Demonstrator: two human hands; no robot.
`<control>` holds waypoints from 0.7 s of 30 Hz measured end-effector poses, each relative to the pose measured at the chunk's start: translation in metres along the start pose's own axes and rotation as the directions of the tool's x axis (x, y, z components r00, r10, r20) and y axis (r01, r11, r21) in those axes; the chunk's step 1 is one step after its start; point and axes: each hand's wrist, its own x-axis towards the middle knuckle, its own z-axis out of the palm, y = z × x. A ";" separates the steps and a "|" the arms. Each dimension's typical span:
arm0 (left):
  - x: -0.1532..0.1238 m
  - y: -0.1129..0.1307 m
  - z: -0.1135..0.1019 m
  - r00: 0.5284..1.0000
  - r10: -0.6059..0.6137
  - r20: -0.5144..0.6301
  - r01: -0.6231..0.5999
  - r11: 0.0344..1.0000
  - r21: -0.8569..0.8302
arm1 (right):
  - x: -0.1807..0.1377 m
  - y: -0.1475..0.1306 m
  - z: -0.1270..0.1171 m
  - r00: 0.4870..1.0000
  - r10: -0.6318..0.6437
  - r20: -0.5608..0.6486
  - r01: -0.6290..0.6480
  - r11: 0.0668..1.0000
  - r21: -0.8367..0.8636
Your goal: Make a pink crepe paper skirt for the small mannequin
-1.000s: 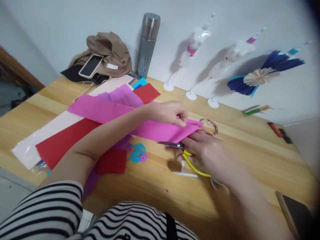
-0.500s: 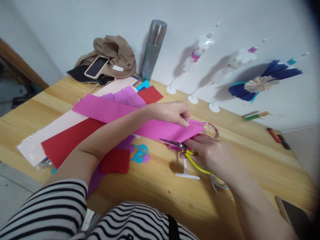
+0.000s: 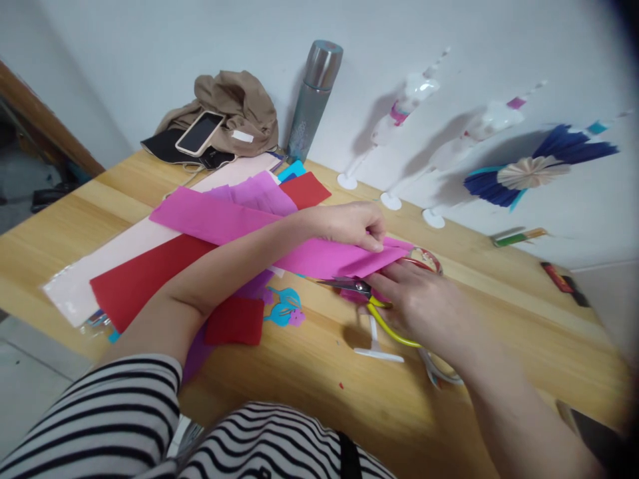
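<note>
My left hand pinches the near end of a long magenta crepe paper strip that lies across the wooden table. My right hand grips yellow-handled scissors just below the strip's end, blades pointing left and nearly closed. Its fingertips also reach under the paper's edge. A roll of clear tape sits right behind my right hand.
Red paper, a pale pink sheet, a red square and a blue cut-out lie at the left. A white T-shaped stand lies near the scissors. At the back are a phone on brown cloth, a steel flask, white mannequin figures and a blue paper fan.
The view has shifted slightly. My right hand has slid a little up toward the strip's end with the scissors; my left hand keeps its pinch in place.
</note>
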 end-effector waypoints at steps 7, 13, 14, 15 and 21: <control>-0.002 0.001 0.000 1.000 0.011 0.013 -0.012 0.999 0.033 | 0.006 -0.001 -0.001 1.000 0.015 0.017 -0.016 0.997 0.079; 0.000 -0.001 0.001 0.997 0.074 0.026 -0.075 0.996 0.040 | 0.004 -0.001 0.000 0.999 0.003 0.032 -0.005 0.998 0.056; 0.000 -0.001 0.001 0.997 0.073 0.025 -0.074 0.996 0.044 | 0.004 -0.001 -0.001 0.999 0.009 0.037 -0.011 0.999 0.044; 0.000 -0.002 0.001 0.998 0.066 0.024 -0.067 0.997 0.048 | 0.005 -0.002 -0.002 0.999 0.016 0.042 -0.017 1.000 0.026; -0.001 -0.002 -0.001 0.999 0.043 0.012 -0.043 0.998 0.048 | 0.009 -0.007 -0.008 0.995 0.035 0.091 -0.031 0.999 -0.042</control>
